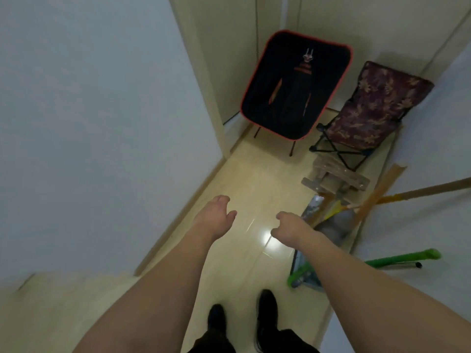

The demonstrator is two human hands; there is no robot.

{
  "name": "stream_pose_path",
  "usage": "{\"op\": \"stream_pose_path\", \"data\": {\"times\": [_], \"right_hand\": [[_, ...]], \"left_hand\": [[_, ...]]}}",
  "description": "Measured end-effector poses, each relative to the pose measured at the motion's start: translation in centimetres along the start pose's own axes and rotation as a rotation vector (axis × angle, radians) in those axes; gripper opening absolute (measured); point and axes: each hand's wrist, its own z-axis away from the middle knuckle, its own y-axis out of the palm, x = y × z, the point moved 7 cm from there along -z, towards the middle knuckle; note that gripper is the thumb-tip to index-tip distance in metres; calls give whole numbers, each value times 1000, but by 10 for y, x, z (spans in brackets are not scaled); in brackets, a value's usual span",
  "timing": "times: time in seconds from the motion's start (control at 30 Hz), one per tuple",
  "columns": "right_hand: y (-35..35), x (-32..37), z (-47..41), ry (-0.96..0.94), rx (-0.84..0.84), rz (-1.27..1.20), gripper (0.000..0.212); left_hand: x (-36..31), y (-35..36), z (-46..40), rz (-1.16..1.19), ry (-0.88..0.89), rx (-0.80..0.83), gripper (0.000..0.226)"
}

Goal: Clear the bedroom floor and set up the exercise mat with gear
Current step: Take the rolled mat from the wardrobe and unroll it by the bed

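Hands are reaching forward over the glossy cream tile floor [254,179], both bare and carrying nothing. Left hand [216,215] is hanging with fingers loosely curled downward and the thumb held apart, touching nothing. Right hand [290,225] is doing much the same, fingers bent and slightly spread, thumb pointing inward, gripping nothing; it is passing in front of the clutter along the right wall, and whether it is brushing anything there is hard to tell.

Narrow corridor is running ahead between pale walls, a ceiling light glaring off the tiles between the wrists. At the far end a black folding camp chair with red trim [295,85] is standing by a cream door frame, and just beside it a dark floral folding stool [374,108] on crossed black legs. Nearer, a small beige plastic stool [334,177] is sitting on the floor, with wooden sticks [377,194] leaning across a grey dustpan-like piece [334,230]. A green-handled tool [400,258] is lying partly behind the right forearm. Two black shoes [266,319] are showing at the bottom.

No exercise mat is showing anywhere; motion blur is smearing the clutter.
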Motion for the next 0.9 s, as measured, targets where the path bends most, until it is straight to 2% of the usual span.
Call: {"op": "stream_pose_path", "data": {"times": [0.13,0.33,0.43,0.47,0.53,0.67,0.9], "right_hand": [[42,70,-4,-128,59,139,50],[143,184,30,-318,158,384,50],[202,243,65,-423,189,473,51],[242,276,85,-479,205,519,51],[268,301,103,-523,210,557,51],[374,373,180,-674,281,638,51],[507,467,286,-893,354,764,49]], "left_hand": [[80,-6,53,85,-178,-63,52],[215,0,179,213,-447,-159,53],[280,2,249,278,-560,-235,51],[316,7,294,314,-625,-275,50],[338,11,327,329,-654,-289,50],[421,24,453,362,-801,-315,48],[522,23,628,408,-1009,-479,48]]}}
